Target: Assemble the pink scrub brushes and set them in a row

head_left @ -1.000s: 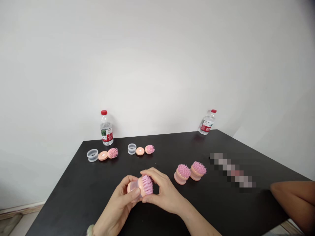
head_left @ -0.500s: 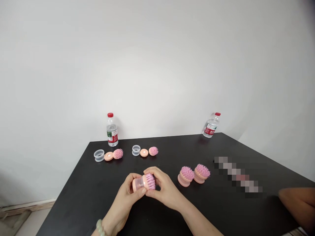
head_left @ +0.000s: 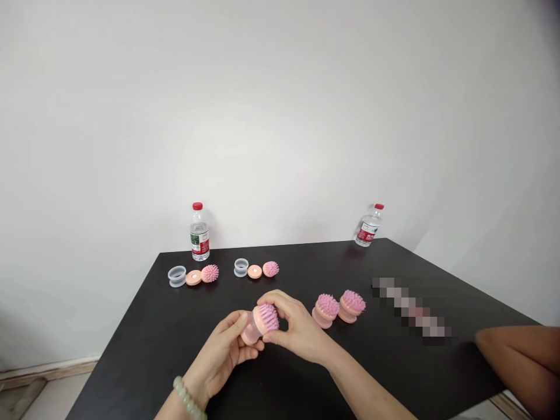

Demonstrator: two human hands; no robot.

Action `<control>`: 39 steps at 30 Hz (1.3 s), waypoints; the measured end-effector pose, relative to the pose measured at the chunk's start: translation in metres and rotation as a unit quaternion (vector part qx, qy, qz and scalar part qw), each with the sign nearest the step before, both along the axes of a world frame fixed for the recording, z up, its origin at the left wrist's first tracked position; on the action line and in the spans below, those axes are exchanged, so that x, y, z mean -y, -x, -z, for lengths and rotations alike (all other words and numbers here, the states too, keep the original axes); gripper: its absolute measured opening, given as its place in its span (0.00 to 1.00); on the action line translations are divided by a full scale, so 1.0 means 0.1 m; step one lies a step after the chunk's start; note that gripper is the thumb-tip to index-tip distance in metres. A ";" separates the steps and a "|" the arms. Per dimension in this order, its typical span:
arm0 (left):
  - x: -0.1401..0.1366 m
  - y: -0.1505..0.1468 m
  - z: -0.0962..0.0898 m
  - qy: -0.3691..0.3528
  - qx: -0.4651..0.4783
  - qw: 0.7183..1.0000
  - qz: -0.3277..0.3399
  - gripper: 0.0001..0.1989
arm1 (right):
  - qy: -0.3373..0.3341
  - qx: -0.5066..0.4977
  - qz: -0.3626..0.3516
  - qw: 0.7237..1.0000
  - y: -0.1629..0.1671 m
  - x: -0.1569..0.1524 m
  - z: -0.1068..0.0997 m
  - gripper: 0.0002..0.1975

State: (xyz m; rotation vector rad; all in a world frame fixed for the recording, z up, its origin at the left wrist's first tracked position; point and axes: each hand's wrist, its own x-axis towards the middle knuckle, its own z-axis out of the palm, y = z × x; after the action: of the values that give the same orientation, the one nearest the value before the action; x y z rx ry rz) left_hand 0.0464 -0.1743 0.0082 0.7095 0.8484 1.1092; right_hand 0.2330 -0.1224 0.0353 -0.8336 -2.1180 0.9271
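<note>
Above the near middle of the table, both hands hold a small round brush (head_left: 259, 324) with pink bristles, a peach rim and a translucent middle. My left hand (head_left: 227, 344) grips its base end, thumb on the clear part. My right hand (head_left: 300, 329) pinches the bristle head's rim between thumb and fingers. The bristles point right and up. Just right of my right hand stand two whole brushes, a nearer one (head_left: 326, 310) and another (head_left: 351, 306), bristles up. Farther back lie a clear ring (head_left: 241, 268), a peach disc (head_left: 254, 272) and a bristle head (head_left: 270, 269) in a row.
At the back left is a second row: a clear ring (head_left: 177, 276), a peach disc (head_left: 193, 277) and a bristle head (head_left: 210, 273). Two water bottles, one left (head_left: 200, 233) and one right (head_left: 368, 226), stand by the wall. Another person's arm (head_left: 520, 356) rests at the right edge.
The held brush has tilted, its bristle end now higher and turned more toward the camera. My left hand's fingers have shifted lower around the base. The view has shifted slightly.
</note>
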 end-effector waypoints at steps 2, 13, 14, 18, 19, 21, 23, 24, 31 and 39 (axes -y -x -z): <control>0.00 0.00 0.01 -0.007 0.001 1.000 -0.005 0.21 | 0.008 -0.004 0.002 1.000 -0.01 0.01 0.00 0.26; 0.00 -0.06 0.05 -0.016 -0.030 0.996 -0.083 0.33 | -0.064 0.120 0.046 0.990 -0.11 -0.14 -0.28 0.22; 0.00 -0.05 0.06 -0.010 -0.044 0.994 -0.099 0.36 | -0.078 0.146 0.077 0.983 -0.16 -0.23 -0.34 0.22; -0.02 -0.01 0.10 0.015 -0.082 0.986 -0.147 0.39 | -0.096 0.229 0.185 0.951 -0.38 -0.74 -0.52 0.17; -0.02 -0.01 0.11 0.018 -0.084 0.985 -0.151 0.38 | -0.094 0.255 0.205 0.940 -0.43 -0.89 -0.54 0.17; -0.03 0.00 0.12 0.022 -0.087 0.984 -0.152 0.37 | -0.080 0.310 0.238 0.917 -0.51 -1.15 -0.52 0.15; -0.04 0.01 0.14 0.021 -0.092 0.985 -0.148 0.37 | -0.060 0.357 0.263 0.894 -0.57 -1.35 -0.48 0.15; -0.04 0.01 0.14 0.022 -0.095 0.985 -0.145 0.37 | -0.050 0.376 0.273 0.884 -0.60 -1.42 -0.46 0.16; -0.05 -0.02 0.18 0.030 -0.101 0.982 -0.154 0.36 | 0.013 0.450 0.217 0.866 -0.78 -1.45 -0.55 0.15; -0.03 -0.07 0.16 0.028 -0.113 0.977 -0.177 0.34 | -0.033 0.434 0.027 0.900 -0.62 -0.64 -0.48 0.17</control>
State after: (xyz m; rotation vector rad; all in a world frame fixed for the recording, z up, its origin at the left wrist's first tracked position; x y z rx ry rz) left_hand 0.0530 -0.1711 -0.0073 0.6603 1.2306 1.3299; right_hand 0.2950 -0.0584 0.0837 -1.4507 -2.8175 0.4656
